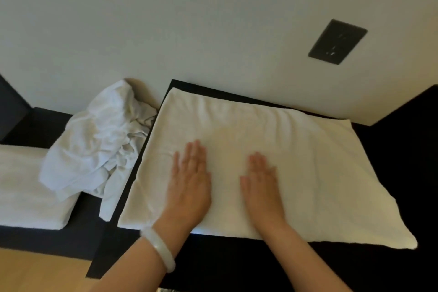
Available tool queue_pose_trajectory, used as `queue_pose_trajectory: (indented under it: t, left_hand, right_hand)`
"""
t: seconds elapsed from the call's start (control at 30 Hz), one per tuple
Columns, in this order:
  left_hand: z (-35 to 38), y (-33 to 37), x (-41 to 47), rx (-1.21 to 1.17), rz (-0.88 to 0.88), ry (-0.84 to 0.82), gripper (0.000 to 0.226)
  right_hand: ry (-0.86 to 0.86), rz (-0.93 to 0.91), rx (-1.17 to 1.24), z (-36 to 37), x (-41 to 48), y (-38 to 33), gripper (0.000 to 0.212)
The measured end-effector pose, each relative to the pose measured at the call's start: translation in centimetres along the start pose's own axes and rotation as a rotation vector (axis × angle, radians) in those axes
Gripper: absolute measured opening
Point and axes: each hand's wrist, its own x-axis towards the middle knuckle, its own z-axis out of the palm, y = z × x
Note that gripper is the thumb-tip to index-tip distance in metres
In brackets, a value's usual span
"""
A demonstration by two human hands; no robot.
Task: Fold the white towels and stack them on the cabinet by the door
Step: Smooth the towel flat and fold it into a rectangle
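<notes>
Left hand: my left hand lies palm down on the flat towel, fingers straight and holding nothing, a pale bangle on the wrist.
Right hand: my right hand lies just beside it, also flat and holding nothing. The two are apart, pressing rather than gripping.
Why flat: I judge this is smoothing. Open palms push out creases so the next fold lands square.
Flat towel: it is spread across the dark cabinet top, its far edge close to the wall.
Crumpled towels: a heap at ten o'clock from my hands, spilling over the lower ledge. They are not yet folded but are kept within reach.
Folded towel: one lies at nine o'clock, on the lower surface.
Wall plate: a dark plate at one o'clock.
Door: not in view, so I cannot tell whether this cabinet is the one meant.
</notes>
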Motion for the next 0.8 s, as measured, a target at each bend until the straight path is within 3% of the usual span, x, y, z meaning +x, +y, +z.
queue_pose_trajectory:
  t: [0.07,0.17,0.37,0.47,0.57,0.63,0.8]
  left_hand:
    - [0.7,2.3,0.5,0.001,0.129,-0.063,0.06]
    - [1.7,2.1,0.8,0.032,0.176,-0.075,0.06]
    - [2.1,1.4,0.9,0.042,0.2,-0.02,0.061]
    - [2.2,1.3,0.7,0.06,0.206,-0.006,0.061]
    - [2.4,1.5,0.7,0.074,0.17,-0.001,0.061]
    - [2.6,3.6,1.0,0.07,0.178,0.028,0.06]
    - [4.3,15.8,1.9,0.023,0.499,-0.038,0.058]
  right_hand:
    - [0.012,-0.148,0.037,1.0,0.0,-2.9,0.058]
    - [-0.031,-0.198,0.029,1.0,-0.6,-0.4,0.06]
    - [-0.074,0.087,-0.142,-2.0,-3.4,14.0,0.072]
    - [-0.148,0.147,-0.203,-3.6,-4.3,17.2,0.083]
    - [-0.134,0.149,-0.149,-4.5,-4.9,18.4,0.08]
    - [-0.136,0.136,-0.114,-4.1,-5.6,18.5,0.08]
    - [-0.165,0.13,-0.021,-3.6,-5.4,19.0,0.083]
